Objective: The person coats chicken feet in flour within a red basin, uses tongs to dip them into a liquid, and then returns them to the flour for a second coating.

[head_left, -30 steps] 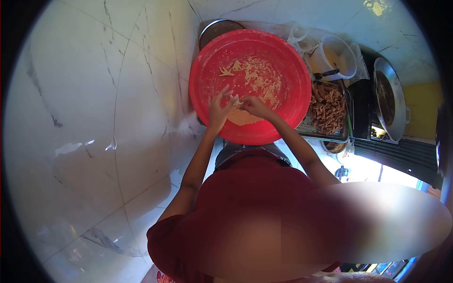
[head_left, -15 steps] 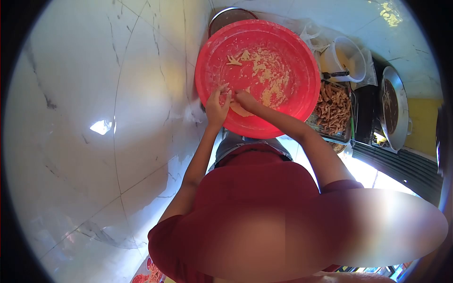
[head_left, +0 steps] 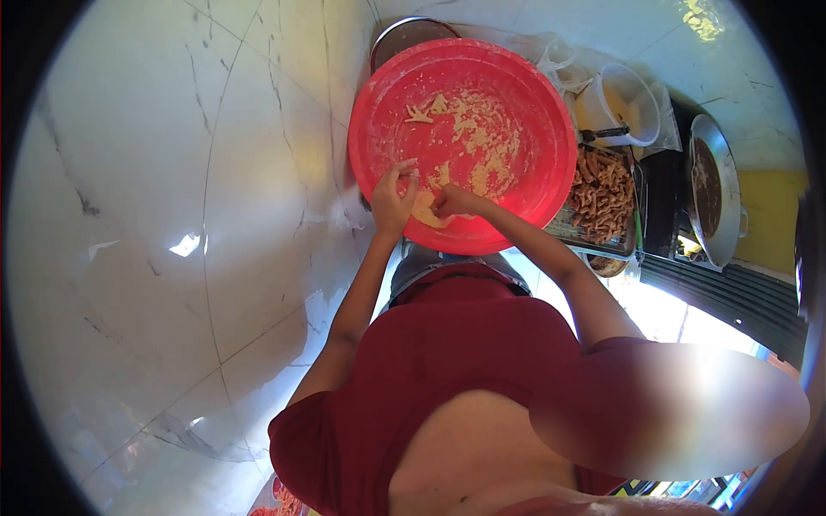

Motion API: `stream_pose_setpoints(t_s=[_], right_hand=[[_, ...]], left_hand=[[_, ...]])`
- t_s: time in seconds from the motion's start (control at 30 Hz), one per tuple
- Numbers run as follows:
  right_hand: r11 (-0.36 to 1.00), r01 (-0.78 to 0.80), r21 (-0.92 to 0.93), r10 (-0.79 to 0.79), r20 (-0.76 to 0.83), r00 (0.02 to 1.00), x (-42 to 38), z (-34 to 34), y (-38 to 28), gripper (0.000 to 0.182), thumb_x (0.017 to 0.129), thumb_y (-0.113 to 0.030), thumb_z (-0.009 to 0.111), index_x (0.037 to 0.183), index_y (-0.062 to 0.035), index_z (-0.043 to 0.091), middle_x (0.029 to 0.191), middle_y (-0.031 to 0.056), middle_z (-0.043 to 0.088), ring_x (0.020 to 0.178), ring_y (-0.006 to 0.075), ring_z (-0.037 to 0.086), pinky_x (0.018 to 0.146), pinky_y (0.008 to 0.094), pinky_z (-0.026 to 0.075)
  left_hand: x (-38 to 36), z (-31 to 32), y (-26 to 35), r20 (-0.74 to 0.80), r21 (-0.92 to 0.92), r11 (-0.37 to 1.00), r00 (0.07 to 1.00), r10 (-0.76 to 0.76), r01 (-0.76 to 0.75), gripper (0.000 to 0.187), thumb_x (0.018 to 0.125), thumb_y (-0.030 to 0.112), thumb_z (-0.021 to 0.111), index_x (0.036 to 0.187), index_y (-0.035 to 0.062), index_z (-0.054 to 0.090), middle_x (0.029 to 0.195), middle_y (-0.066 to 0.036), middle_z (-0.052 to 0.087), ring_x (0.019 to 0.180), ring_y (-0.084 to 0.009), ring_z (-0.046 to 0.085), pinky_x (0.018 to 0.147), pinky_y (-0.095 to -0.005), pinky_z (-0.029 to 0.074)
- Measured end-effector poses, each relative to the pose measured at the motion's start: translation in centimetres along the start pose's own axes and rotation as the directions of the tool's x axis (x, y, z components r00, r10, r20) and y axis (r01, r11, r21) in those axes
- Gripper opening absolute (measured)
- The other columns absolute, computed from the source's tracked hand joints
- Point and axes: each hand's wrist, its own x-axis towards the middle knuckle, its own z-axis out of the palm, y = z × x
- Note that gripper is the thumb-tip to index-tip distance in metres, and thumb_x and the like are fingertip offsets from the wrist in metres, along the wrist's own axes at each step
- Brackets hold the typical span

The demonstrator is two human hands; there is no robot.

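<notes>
A wide red basin (head_left: 547, 129) holds pale dough or batter (head_left: 425, 211) at its near side, with crumbs and flour scattered across the bottom. Two small strips of dough (head_left: 419, 114) lie near the far left inside. Over the left rim is my left hand (head_left: 392, 202), its fingers stretched and thumb apart, with nothing that I can make out between them. My right hand (head_left: 456, 203) reaches in from the right, fingers curled together at the edge of the pale dough; its fingertips are partly hidden.
Right of the basin, a tray of brown fried pieces (head_left: 602, 193) sits below a white plastic bucket (head_left: 632, 103) with a dark-handled tool (head_left: 607, 133) across it. A wide pan of dark oil (head_left: 710, 185) stands farther right. A marbled tile wall (head_left: 172, 284) runs along the left.
My right hand has moved down and slightly right onto the pale dough, away from my left hand. My left hand has stayed nearly in place. The view has shifted slightly.
</notes>
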Motion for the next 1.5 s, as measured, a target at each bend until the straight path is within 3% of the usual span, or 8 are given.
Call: stream_pose_setpoints(t_s=[0.27, 0.47, 0.63, 0.73, 0.83, 1.07, 1.27, 1.5], right_hand=[[0.936, 0.092, 0.34, -0.012, -0.23, 0.973, -2.6, -3.3, -2.9, 0.014, 0.076, -0.009, 0.063, 0.086, 0.0, 0.065, 0.069, -0.0007, 0.059, 0.063, 0.0063, 0.054, 0.055, 0.0224, 0.043], [0.956, 0.222, 0.194, -0.121, -0.428, 0.896, -5.0, -4.4, -4.1, 0.027, 0.079, -0.016, 0.064, 0.1, 0.0008, 0.064, 0.079, 0.0045, 0.065, 0.069, 0.0094, 0.059, 0.063, 0.0222, 0.047], [0.992, 0.122, -0.017, -0.11, -0.56, 0.821, -7.6, -6.0, -6.1, 0.029, 0.08, -0.021, 0.065, 0.103, -0.0026, 0.064, 0.086, 0.0035, 0.064, 0.079, 0.0096, 0.059, 0.071, 0.0234, 0.046], [0.939, 0.344, -0.02, -0.281, -0.621, 0.732, -8.0, -5.1, -7.9, 0.028, 0.082, -0.022, 0.064, 0.102, -0.0026, 0.064, 0.098, 0.0043, 0.062, 0.089, 0.0108, 0.056, 0.079, 0.0254, 0.045], [0.844, 0.407, 0.351, -0.184, -0.523, 0.833, -6.5, -4.4, -6.9, 0.025, 0.085, -0.022, 0.061, 0.101, -0.003, 0.065, 0.104, 0.0056, 0.059, 0.092, 0.0119, 0.055, 0.079, 0.0257, 0.043], [0.844, 0.438, 0.309, -0.154, -0.642, 0.751, -5.7, -4.2, -6.7, 0.029, 0.087, -0.026, 0.059, 0.101, -0.0004, 0.064, 0.092, 0.0045, 0.062, 0.086, 0.0097, 0.056, 0.076, 0.0257, 0.044], [0.779, 0.408, 0.476, -0.093, -0.556, 0.826, -6.6, -4.5, -8.2, 0.032, 0.087, -0.03, 0.059, 0.102, -0.0014, 0.064, 0.087, 0.001, 0.062, 0.081, 0.0062, 0.054, 0.072, 0.0243, 0.044], [0.773, 0.446, 0.45, -0.056, -0.653, 0.755, -5.3, -2.6, -5.7, 0.033, 0.088, -0.029, 0.059, 0.105, -0.0009, 0.061, 0.083, 0.0001, 0.061, 0.074, 0.0055, 0.054, 0.067, 0.0227, 0.043]], left_hand=[[-0.1, 1.8, -2.1, -0.031, 0.13, 0.991, 0.999, -0.01, 0.014, 0.027, 0.087, 0.022, 0.057, 0.104, 0.002, 0.059, 0.089, -0.014, 0.064, 0.082, -0.0244, 0.063, 0.072, -0.0331, 0.047], [-0.3, 6.1, -5.6, 0.399, -0.572, 0.677, 0.879, -0.262, 0.462, 0.028, 0.09, 0.021, 0.056, 0.102, -0.0044, 0.058, 0.09, -0.007, 0.064, 0.083, -0.0101, 0.058, 0.071, -0.023, 0.045], [0.6, 5.1, -2.3, 0.297, -0.602, 0.723, 0.935, -0.191, 0.339, 0.025, 0.091, 0.016, 0.053, 0.101, -0.0066, 0.058, 0.09, -0.004, 0.063, 0.08, -0.0067, 0.056, 0.07, -0.0212, 0.044], [0.6, 4.3, -0.3, 0.398, -0.608, 0.719, 0.913, -0.091, 0.336, 0.025, 0.092, 0.016, 0.052, 0.104, -0.0054, 0.057, 0.09, -0.005, 0.062, 0.083, -0.0099, 0.058, 0.076, -0.0229, 0.044], [0.3, 4.3, -0.4, 0.463, -0.528, 0.785, 0.885, -0.054, 0.324, 0.025, 0.092, 0.016, 0.051, 0.106, -0.0037, 0.057, 0.092, -0.005, 0.062, 0.087, -0.0115, 0.058, 0.08, -0.0244, 0.043], [0.2, 3.9, -1.7, 0.557, -0.341, 0.909, 0.83, -0.012, 0.241, 0.025, 0.092, 0.019, 0.051, 0.108, 0.0008, 0.057, 0.094, -0.004, 0.061, 0.089, -0.0088, 0.055, 0.077, -0.0253, 0.042], [0.2, 4.3, -1.7, 0.488, -0.52, 0.805, 0.873, 0.005, 0.286, 0.027, 0.091, 0.02, 0.053, 0.106, -0.002, 0.057, 0.091, -0.004, 0.061, 0.086, -0.0092, 0.056, 0.077, -0.0243, 0.043], [0.6, 2.7, -1.1, 0.648, -0.412, 0.802, 0.758, -0.076, 0.433, 0.029, 0.089, 0.022, 0.058, 0.103, -0.0025, 0.058, 0.081, -0.003, 0.06, 0.079, -0.0091, 0.056, 0.074, -0.0231, 0.044]])
